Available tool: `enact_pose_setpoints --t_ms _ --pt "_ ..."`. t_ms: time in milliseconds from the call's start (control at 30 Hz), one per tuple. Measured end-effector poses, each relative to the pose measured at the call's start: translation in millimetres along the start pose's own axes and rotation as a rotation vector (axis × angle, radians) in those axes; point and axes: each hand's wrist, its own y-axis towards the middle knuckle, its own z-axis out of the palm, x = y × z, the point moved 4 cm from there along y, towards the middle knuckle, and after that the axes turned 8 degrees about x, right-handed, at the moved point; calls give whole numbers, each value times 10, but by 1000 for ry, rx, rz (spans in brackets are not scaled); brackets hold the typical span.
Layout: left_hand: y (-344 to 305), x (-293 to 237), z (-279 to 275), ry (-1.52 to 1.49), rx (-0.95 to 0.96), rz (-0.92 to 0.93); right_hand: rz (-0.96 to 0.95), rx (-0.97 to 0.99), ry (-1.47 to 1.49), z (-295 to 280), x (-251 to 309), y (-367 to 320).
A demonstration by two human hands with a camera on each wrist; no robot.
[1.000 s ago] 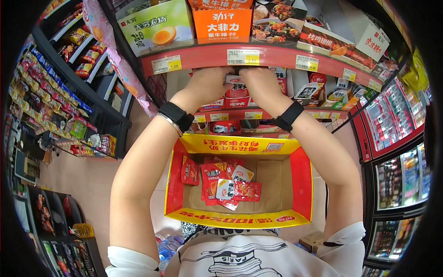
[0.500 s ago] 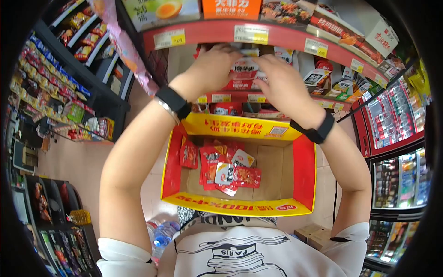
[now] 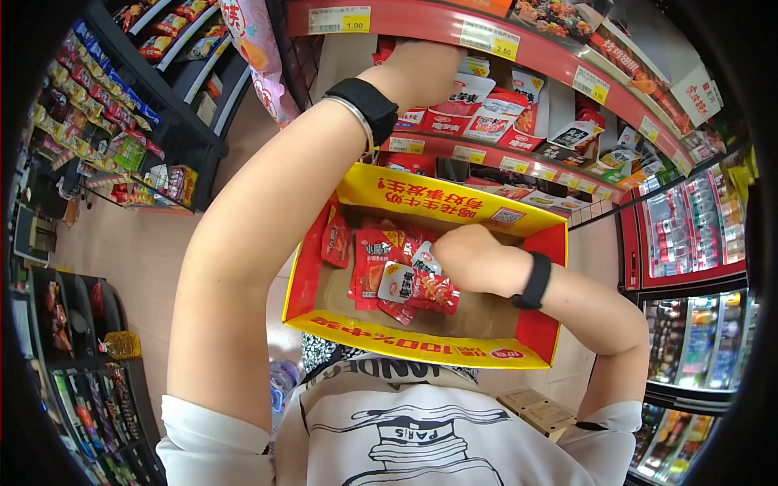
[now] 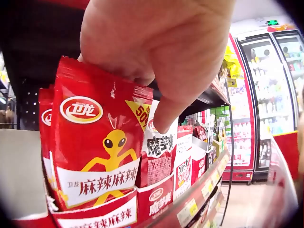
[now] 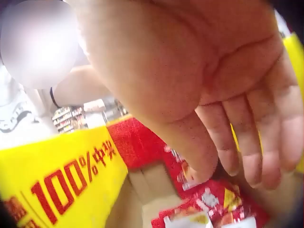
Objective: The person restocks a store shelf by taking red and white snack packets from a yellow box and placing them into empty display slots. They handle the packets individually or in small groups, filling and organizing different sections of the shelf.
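My left hand (image 3: pixel 421 71) is up at the shelf, partly hidden under the upper shelf edge. In the left wrist view its thumb lies against a white-topped snack packet (image 4: pixel 159 159), beside a red snack packet (image 4: pixel 102 142) with a yellow figure. Its other fingers go behind the packet tops; whether they pinch one I cannot tell. My right hand (image 3: pixel 474 257) is down inside a yellow and red cardboard box (image 3: pixel 438 194), over several red snack packets (image 3: pixel 373 259). In the right wrist view its fingers (image 5: pixel 247 137) extend downward with nothing held between them and the thumb.
Above the left hand runs a red shelf edge (image 3: pixel 559 69) with price tags. More packets (image 3: pixel 494 117) stand in the shelf's display boxes. Drink fridges (image 3: pixel 685 227) line the right side; snack racks (image 3: pixel 89 121) stand at left. A hanging pink package (image 3: pixel 259 61) borders the shelf.
My right hand has left the shelf packets and come down into the box. The left hand stays at the shelf, reaching further under the upper edge. The head view has shifted.
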Motion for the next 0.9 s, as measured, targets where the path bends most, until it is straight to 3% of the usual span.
enact_pose_setpoints --t_ms 133,200,300,367,433,600,833,900 --pt "0 30 -3 -11 -139 77 -33 147 -92 148 46 144" --pt "5 39 8 -22 -27 18 -53 182 -97 142 53 189" --pt "40 87 85 -24 -12 27 -74 223 -123 104 85 294" --pt "30 79 72 -58 16 5 -52 118 -108 180 44 408" --pt "26 80 64 -40 -33 30 94 93 -79 415 -93 624" --pt "-8 41 10 -36 -40 31 160 112 156 761 -238 781" --pt "-85 -3 -73 -101 -90 54 191 56 273 602 -122 672" --pt "-127 -28 -102 -271 112 29 177 42 351 575 -109 642"
